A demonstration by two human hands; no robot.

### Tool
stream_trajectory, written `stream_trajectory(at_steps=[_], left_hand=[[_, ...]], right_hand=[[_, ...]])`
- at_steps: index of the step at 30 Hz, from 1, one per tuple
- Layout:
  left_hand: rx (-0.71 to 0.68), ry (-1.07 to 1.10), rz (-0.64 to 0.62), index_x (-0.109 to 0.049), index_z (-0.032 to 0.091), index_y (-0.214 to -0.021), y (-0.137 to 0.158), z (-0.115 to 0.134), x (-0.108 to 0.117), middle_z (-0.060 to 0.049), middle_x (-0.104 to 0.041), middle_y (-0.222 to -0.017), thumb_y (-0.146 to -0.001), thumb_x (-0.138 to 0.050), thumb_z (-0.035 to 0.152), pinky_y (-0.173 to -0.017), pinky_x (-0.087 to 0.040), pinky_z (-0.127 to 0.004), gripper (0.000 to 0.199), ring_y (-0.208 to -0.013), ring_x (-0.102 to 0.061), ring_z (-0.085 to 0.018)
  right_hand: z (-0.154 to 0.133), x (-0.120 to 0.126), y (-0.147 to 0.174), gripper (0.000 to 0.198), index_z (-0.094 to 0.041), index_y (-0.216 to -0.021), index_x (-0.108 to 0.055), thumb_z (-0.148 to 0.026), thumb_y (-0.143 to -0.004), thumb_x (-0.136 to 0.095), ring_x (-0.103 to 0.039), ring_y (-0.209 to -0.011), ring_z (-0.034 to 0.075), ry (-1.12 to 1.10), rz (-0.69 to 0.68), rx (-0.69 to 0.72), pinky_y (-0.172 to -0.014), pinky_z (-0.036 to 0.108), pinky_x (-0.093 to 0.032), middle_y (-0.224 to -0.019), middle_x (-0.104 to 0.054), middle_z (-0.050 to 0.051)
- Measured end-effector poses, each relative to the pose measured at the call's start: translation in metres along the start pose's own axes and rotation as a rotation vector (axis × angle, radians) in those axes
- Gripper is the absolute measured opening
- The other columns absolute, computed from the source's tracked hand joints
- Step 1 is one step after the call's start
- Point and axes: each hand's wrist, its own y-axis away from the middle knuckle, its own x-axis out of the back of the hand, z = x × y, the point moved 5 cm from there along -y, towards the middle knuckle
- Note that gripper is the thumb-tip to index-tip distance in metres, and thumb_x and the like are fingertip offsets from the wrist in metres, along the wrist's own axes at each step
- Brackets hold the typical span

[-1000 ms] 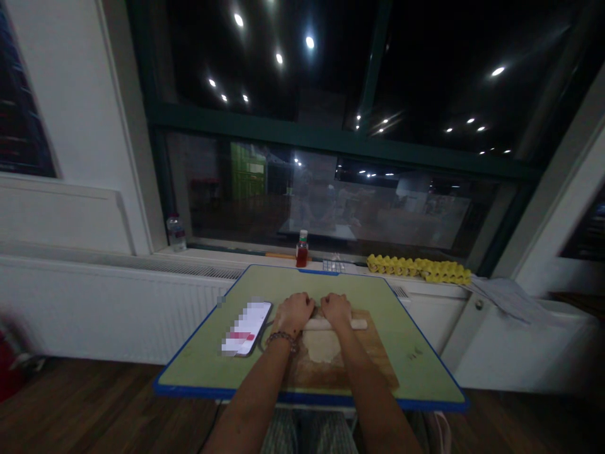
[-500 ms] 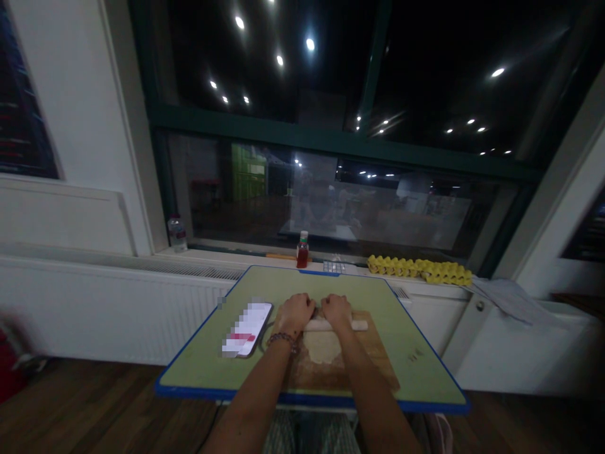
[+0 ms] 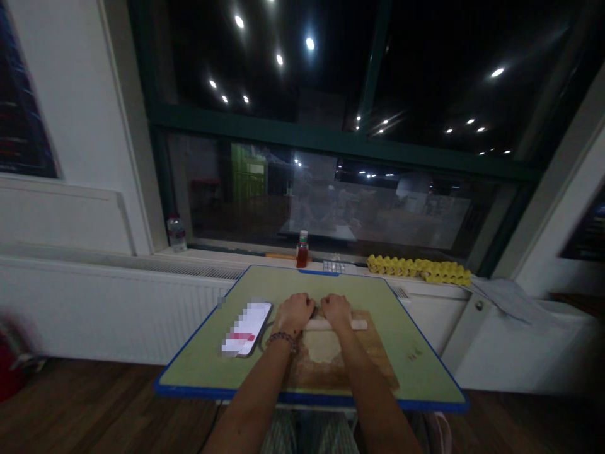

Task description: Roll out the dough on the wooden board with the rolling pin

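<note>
A pale rolling pin (image 3: 359, 325) lies crosswise on a wooden board (image 3: 380, 356). My left hand (image 3: 295, 311), with a beaded bracelet at the wrist, is curled over the pin's left part. Close beside it, my right hand (image 3: 336, 310) bends its fingers over the pin further right, leaving the right end bare. Between my forearms a flat sheet of pale dough (image 3: 322, 348) spreads from the pin toward me. Both palms hide much of the pin, and the fingertips are mostly out of sight.
The board rests on a green folding table (image 3: 227, 378) with a blue edge. A lit phone (image 3: 248, 331) lies left of my left hand. Along the windowsill stand a red-brown bottle (image 3: 302, 251), yellow egg trays (image 3: 418, 270) and a clear bottle (image 3: 176, 234).
</note>
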Motion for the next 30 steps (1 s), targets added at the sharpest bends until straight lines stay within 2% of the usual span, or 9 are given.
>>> stream_trajectory(at_steps=[13,30], left_hand=[[0.012,-0.007,-0.046,-0.070,0.018,-0.096,0.0046,0.0041,0.0077,-0.013,-0.073,-0.104,-0.089,-0.040,0.035,-0.079,-0.049,-0.031,0.035,-0.097,-0.068,-0.025],[0.010,0.012,-0.037,-0.070,0.018,-0.097,0.0025,0.0016,0.0030,-0.013,-0.072,-0.105,-0.090,-0.040,0.034,-0.081,-0.048,-0.031,0.035,-0.096,-0.067,-0.023]], right_hand=[[-0.0014,0.0032,0.0013,0.039,-0.013,-0.105,-0.073,-0.031,-0.092,-0.040,-0.062,-0.107,0.026,-0.011,-0.013,-0.013,-0.084,0.031,-0.045,-0.107,-0.072,0.014],[-0.0007,0.0024,0.0006,0.040,-0.014,-0.107,-0.072,-0.033,-0.092,-0.040,-0.062,-0.109,0.025,0.003,-0.020,-0.022,-0.084,0.031,-0.045,-0.108,-0.071,0.015]])
